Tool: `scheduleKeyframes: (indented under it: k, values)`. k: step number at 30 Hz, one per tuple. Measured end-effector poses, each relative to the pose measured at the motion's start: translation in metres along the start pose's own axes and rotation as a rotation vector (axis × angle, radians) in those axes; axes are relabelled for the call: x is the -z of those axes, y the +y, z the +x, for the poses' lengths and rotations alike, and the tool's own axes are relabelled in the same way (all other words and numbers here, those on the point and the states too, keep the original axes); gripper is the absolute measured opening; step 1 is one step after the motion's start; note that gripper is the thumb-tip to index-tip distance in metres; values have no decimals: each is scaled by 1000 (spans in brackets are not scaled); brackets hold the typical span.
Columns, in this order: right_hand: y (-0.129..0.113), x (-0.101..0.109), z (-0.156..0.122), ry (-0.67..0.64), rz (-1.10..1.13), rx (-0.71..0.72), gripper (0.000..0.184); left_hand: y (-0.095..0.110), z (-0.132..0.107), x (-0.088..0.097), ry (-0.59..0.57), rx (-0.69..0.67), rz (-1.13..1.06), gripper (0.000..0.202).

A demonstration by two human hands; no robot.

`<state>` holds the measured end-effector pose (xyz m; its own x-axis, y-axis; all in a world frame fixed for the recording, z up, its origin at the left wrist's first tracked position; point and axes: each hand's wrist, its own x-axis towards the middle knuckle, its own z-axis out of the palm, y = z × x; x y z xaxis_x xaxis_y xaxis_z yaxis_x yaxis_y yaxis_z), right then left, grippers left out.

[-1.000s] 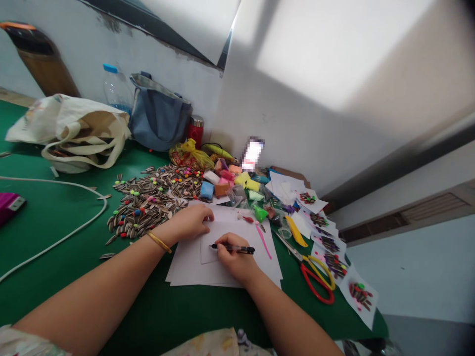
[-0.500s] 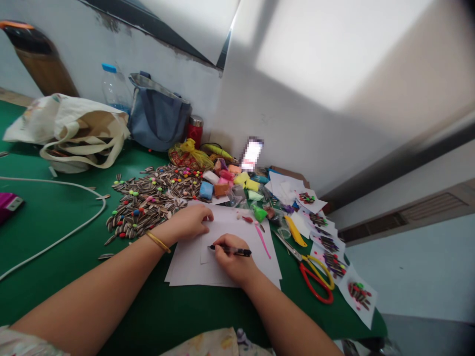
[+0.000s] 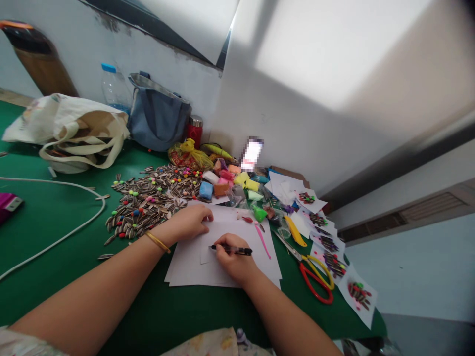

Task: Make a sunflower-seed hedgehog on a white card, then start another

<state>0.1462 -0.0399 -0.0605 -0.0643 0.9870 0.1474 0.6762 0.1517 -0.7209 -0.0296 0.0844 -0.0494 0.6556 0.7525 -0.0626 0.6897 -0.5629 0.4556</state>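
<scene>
My right hand grips a black pen with its tip on a small white paper card. The card lies on a stack of white sheets on the green table. My left hand, a gold bangle on its wrist, presses its curled fingers on the card's upper left edge and holds nothing.
A heap of sunflower seeds with coloured clay dots lies left of the sheets. Clay blocks, red-and-yellow scissors, a yellow cutter and seed-decorated cards lie to the right. Bags, a bottle and a white cable are at the left.
My right hand shifted the pen slightly left across the card, then back a little. My left hand stayed put.
</scene>
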Motion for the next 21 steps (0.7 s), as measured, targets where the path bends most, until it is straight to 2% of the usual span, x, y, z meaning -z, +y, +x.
scheduleKeyframes:
  k: [21]
  values:
    - [-2,5,0,67,14,-41,13,0,-1,0,9,-2,-5,32]
